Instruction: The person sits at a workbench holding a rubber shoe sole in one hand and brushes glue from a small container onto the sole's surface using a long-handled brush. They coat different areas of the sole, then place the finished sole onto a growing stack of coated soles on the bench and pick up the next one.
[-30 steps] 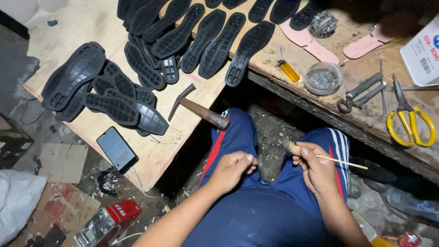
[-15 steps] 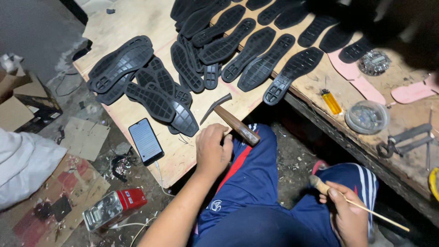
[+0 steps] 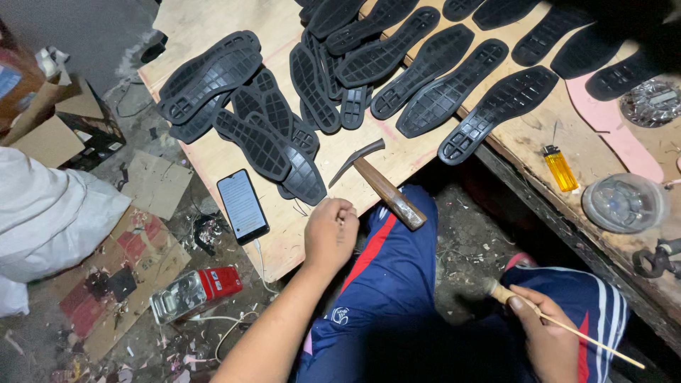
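Left hand (image 3: 330,232) curled loosely at the bench edge, holding nothing visible; hammer (image 3: 386,190) just to its right, wooden handle slanting down-right, curved head up-left. Right hand (image 3: 543,333) farther off over the knee, closed on a thin stick brush (image 3: 567,328).

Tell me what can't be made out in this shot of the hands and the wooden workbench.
All in the head view:
- Left hand: curled at the bench edge; its own fingers hide whether it holds anything.
- Right hand: grips a thin wooden-handled brush; the bristle end is dark and blurred.
- Black rubber shoe soles: top rows cut off by the frame edge and shadow.
- Dark metal tool: cut off by the right edge.
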A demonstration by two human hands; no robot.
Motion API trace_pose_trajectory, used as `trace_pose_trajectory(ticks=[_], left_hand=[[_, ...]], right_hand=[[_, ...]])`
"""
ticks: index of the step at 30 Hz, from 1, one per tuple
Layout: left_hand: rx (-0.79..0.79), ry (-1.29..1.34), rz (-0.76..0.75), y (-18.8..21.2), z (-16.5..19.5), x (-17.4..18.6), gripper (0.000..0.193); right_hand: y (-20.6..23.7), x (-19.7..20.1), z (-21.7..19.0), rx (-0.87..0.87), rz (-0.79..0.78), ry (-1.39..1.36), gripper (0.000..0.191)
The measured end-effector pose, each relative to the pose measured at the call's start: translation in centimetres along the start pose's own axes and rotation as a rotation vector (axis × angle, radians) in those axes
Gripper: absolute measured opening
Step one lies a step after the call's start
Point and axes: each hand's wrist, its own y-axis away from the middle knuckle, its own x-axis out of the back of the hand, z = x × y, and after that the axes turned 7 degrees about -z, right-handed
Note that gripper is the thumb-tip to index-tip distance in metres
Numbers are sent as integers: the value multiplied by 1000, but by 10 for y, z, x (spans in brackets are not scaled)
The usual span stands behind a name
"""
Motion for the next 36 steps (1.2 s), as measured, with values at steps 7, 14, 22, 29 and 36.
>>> trace_pose_trajectory(ticks=[7, 14, 22, 29, 36], left_hand=[[28, -290, 560, -67, -78, 58, 53], [455, 301, 510, -153, -124, 92, 65], [249, 1416, 355, -127, -68, 73, 32], [162, 1262, 117, -89, -1, 38, 50], [107, 1278, 12, -82, 11, 35, 50]], right_hand=[[1, -4, -2, 45, 6, 140, 29], [-2, -9, -1, -4, 10, 216, 31], [-7, -5, 12, 24, -2, 238, 29], [-9, -7, 10, -17, -11, 199, 32], [-2, -10, -1, -59, -9, 285, 30]])
